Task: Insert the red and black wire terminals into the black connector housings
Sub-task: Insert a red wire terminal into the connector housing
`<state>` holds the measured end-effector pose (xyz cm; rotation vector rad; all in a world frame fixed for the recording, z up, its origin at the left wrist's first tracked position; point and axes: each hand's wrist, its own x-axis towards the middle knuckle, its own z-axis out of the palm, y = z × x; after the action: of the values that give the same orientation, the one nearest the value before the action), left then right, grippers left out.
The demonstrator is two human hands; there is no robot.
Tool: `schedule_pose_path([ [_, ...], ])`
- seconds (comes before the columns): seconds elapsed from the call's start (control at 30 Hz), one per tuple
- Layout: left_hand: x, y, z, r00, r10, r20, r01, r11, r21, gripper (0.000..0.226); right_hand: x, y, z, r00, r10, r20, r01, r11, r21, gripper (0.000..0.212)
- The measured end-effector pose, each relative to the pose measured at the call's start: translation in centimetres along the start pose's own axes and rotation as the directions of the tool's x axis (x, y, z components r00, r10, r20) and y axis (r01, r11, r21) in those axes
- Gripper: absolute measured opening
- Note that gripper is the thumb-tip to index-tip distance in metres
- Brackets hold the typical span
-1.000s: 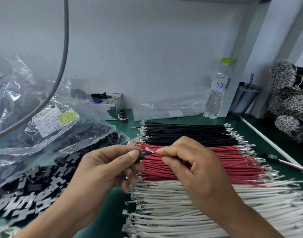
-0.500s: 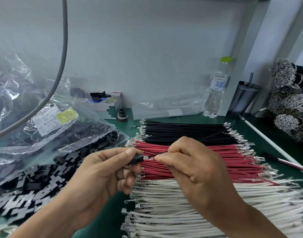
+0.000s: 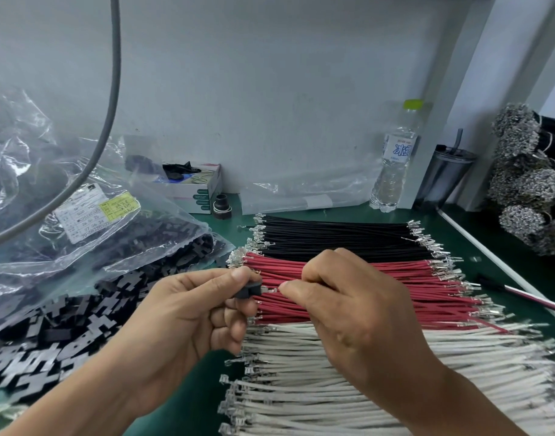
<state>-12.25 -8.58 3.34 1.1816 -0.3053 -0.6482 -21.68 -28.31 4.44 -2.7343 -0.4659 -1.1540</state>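
Now the left hand (image 3: 188, 313) pinches a housing (image 3: 249, 289) while the right hand (image 3: 348, 306), pinching a wire, has brought its terminal (image 3: 269, 290) to the housing's mouth, insertion starting.

Black connector housing (image 3: 249, 289) pinched in left fingers (image 3: 238, 278) — silver terminal (image 3: 269, 290) at its mouth, held level by right fingers (image 3: 288, 286); wire colour hidden.

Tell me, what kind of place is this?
Most likely a wire-harness assembly bench in a small factory. Cut wires with crimped metal ends lie sorted in rows: black wires, red wires, white wires. A labelled bag of black connector housings lies beside them.
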Motion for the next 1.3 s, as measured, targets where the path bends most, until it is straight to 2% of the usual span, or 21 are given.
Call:
schedule_pose_path([
  [0.23, 0.0, -0.1, 0.1, 0.998, 0.004, -0.061, -0.003, 1.0, 0.016, 0.036, 0.1, -0.6, 0.4, 0.999, 0.006, 0.039, -0.003, 0.997, -0.079, 0.015],
  [0.37, -0.3, -0.2, 0.6, 0.99, 0.046, -0.135, -0.023, 0.985, 0.168, 0.036, 0.3, -0.9, 0.6, 0.991, 0.059, 0.123, -0.048, 0.995, -0.087, 0.019],
  [0.47, -0.4, -0.2, 0.9, 0.992, 0.009, -0.124, 0.003, 0.995, 0.095, 0.039, 0.0, -1.0, 0.8, 0.985, 0.139, 0.099, -0.15, 0.981, 0.124, 0.008],
  [0.5, -0.4, -0.2, 1.0, 0.994, -0.008, -0.106, 0.015, 0.998, 0.066, 0.04, 0.0, -1.1, 0.8, 0.981, 0.172, 0.085, -0.185, 0.964, 0.191, 0.011],
  [0.6, -0.5, -0.5, 1.3, 0.995, 0.04, -0.086, -0.031, 0.993, 0.112, 0.039, 0.0, -1.2, 0.9, 0.971, 0.221, 0.087, -0.236, 0.937, 0.257, 0.015],
  [0.67, -0.7, -0.7, 1.2, 0.971, 0.23, -0.07, -0.189, 0.911, 0.368, 0.04, 0.0, -0.7, 0.8, 0.959, 0.258, 0.116, -0.28, 0.924, 0.261, 0.012],
  [0.73, -0.9, -0.8, 0.9, 0.906, 0.422, 0.013, -0.34, 0.71, 0.617, 0.04, -0.1, -0.2, 0.5, 0.949, 0.281, 0.139, -0.309, 0.915, 0.261, 0.009],
  [0.77, -1.0, -0.7, 0.7, 0.881, 0.472, 0.042, -0.371, 0.633, 0.679, 0.033, -0.1, -0.1, 0.3, 0.949, 0.281, 0.141, -0.308, 0.923, 0.233, 0.01],
  [0.83, -1.1, -0.6, 0.5, 0.866, 0.495, 0.073, -0.381, 0.558, 0.737, 0.021, 0.1, -0.1, 0.0, 0.961, 0.246, 0.128, -0.262, 0.956, 0.135, 0.014],
  [0.97, -1.2, -0.4, 0.7, 0.895, 0.435, 0.102, -0.386, 0.639, 0.666, 0.008, 0.0, -0.7, 0.1, 0.971, 0.203, 0.127, -0.224, 0.958, 0.182, 0.015],
  [1.1, -1.1, -0.3, 0.9, 0.91, 0.395, 0.127, -0.383, 0.682, 0.623, 0.011, -0.1, -0.5, -0.2, 0.972, 0.186, 0.14, -0.212, 0.956, 0.201, 0.015],
  [1.23, -0.5, -0.7, 0.5, 0.91, 0.394, 0.126, -0.383, 0.689, 0.615, 0.009, 0.6, 0.0, -2.0, 0.986, 0.152, 0.071, -0.148, 0.987, -0.058, 0.015],
  [1.3, -0.4, -0.9, 0.0, 0.908, 0.408, 0.096, -0.374, 0.686, 0.624, 0.01, 0.7, -0.6, -2.5, 0.984, 0.139, 0.113, -0.134, 0.99, -0.046, 0.01],
])
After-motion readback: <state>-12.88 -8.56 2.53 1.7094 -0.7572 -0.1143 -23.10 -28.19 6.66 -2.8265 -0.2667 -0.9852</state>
